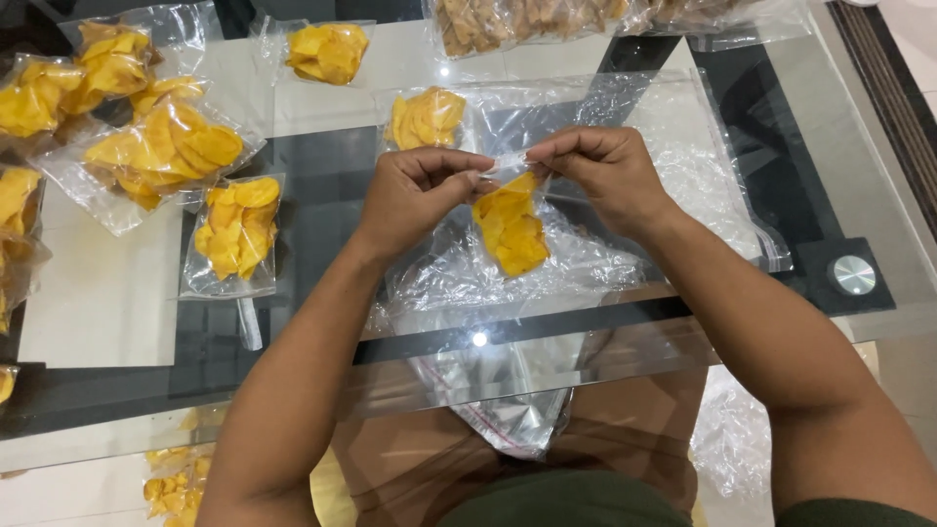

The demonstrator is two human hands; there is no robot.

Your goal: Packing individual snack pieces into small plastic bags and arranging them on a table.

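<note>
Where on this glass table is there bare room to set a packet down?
Bare glass lies along the near edge, below the flat packet, and at the right by the metal disc. The far left is crowded with filled packets; empty bags cover the middle beneath both hands.

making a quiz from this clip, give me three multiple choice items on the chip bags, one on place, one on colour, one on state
1. Where is the held bag?
A. above the glass table, between both hands
B. on the floor
C. on a shelf

2. What colour are the chips in it?
A. green
B. yellow
C. white

3. How do the left hand and right hand hold it?
A. palms flat under it
B. one hand only
C. fingertips pinching its top edge

Answers: 1 A, it hangs between the hands over the table. 2 B, the chips are yellow. 3 C, both hands pinch the top.
</note>
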